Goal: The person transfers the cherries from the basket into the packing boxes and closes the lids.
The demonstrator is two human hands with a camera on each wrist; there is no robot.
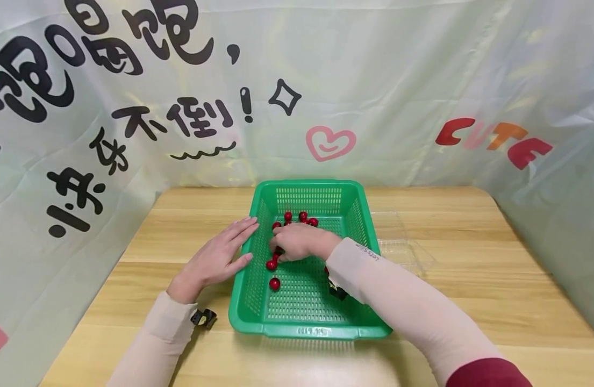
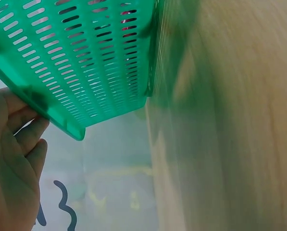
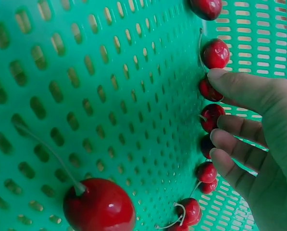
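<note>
A green plastic basket [image 1: 311,331] stands on the table, with several red cherries [image 1: 274,284] on its slotted floor. Inside it, my right hand [image 1: 297,242] reaches down among the cherries. The right wrist view shows the thumb and index finger of that hand pinching one cherry [image 3: 209,90], while the other fingers lie loosely bent beside its neighbours. A larger-looking stemmed cherry [image 3: 100,204] is close to the right wrist camera. My left hand [image 1: 220,255] rests against the basket's left rim, fingers extended; in the left wrist view its fingertips [image 2: 36,126] touch the rim's underside.
To the right of the basket, a clear plastic container [image 1: 398,239] lies on the wooden table [image 1: 471,258], partly behind my right arm. A printed light cloth [image 1: 388,70] hangs behind the table and along both sides.
</note>
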